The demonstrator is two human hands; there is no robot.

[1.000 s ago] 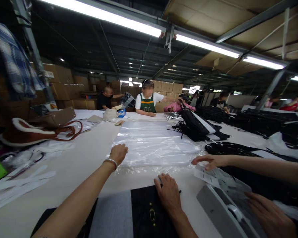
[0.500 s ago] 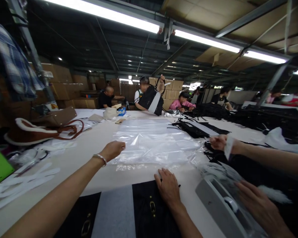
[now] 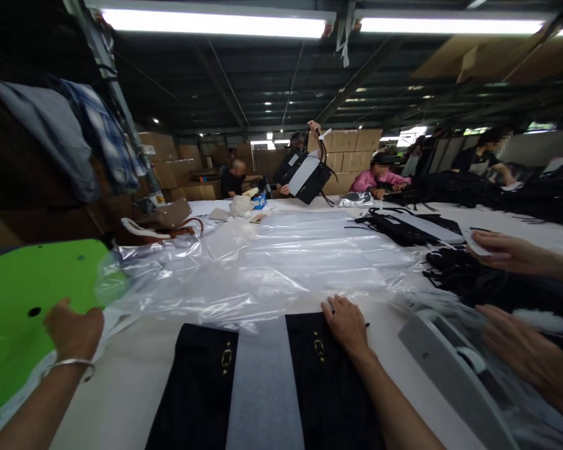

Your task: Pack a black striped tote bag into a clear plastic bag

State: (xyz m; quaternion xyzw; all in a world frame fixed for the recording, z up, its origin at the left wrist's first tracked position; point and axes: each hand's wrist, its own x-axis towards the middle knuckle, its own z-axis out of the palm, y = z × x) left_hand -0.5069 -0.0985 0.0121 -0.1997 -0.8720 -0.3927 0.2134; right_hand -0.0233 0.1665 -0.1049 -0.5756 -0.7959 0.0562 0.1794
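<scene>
A black bag with gold buckles lies flat before me, a pale grey strip down its middle. My right hand rests on its upper right part, fingers stretched out, holding nothing. Far to the left, my left hand, with a bangle on the wrist, is over the edge of a green board. Its thumb and fingers look apart, somewhat blurred, with nothing visible between them. A clear plastic bag spreads across the table from near that hand to the stack of clear plastic bags.
At right, a co-worker's hands hold a white slip beside a grey tape dispenser partly under plastic. Black bags lie behind. Across the table a person lifts a black bag. Brown bags sit at back left.
My left hand has swung left from the plastic stack, and a clear bag now stretches out leftward. My right hand stays on the black bag. The view has turned left.
</scene>
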